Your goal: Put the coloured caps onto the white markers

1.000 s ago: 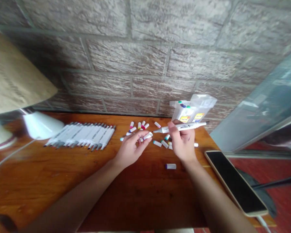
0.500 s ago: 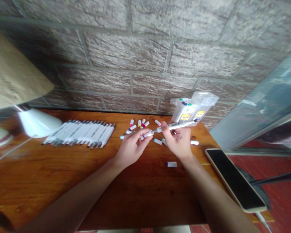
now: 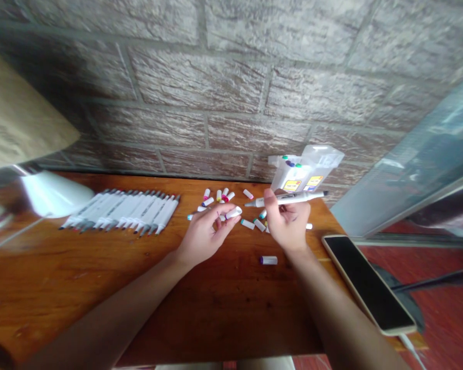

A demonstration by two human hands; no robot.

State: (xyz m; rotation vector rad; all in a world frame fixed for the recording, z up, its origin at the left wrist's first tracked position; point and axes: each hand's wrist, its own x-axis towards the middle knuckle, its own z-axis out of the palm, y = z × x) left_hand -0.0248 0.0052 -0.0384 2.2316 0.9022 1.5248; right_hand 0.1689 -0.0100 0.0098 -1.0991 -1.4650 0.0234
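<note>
- A grey-brown brick wall (image 3: 200, 82) stands behind everything.
- The wooden surface (image 3: 212, 313) runs along its foot.
- A table lamp with a tan shade (image 3: 23, 110) stands at the left.
- A slanted row of white markers (image 3: 123, 211) lies beside the lamp, well left of both hands.
- A smartphone (image 3: 368, 283) lies at the right edge, near the right forearm, a white cable at its near end.
- A clear plastic marker case (image 3: 321, 158) stands beyond the right hand (image 3: 291, 226).
- That hand is closed on a white marker (image 3: 303, 197), thumb against fingers; the barrel sticks out both sides, its grey tip towards the left hand (image 3: 202, 234).
- Loose marker caps (image 3: 248, 224) lie scattered around and between the hands.
- A purple-ended cap (image 3: 269, 260) lies alone, nearer the viewer.
- The left hand pinches a white cap (image 3: 233, 213), just apart from the marker's tip.
</note>
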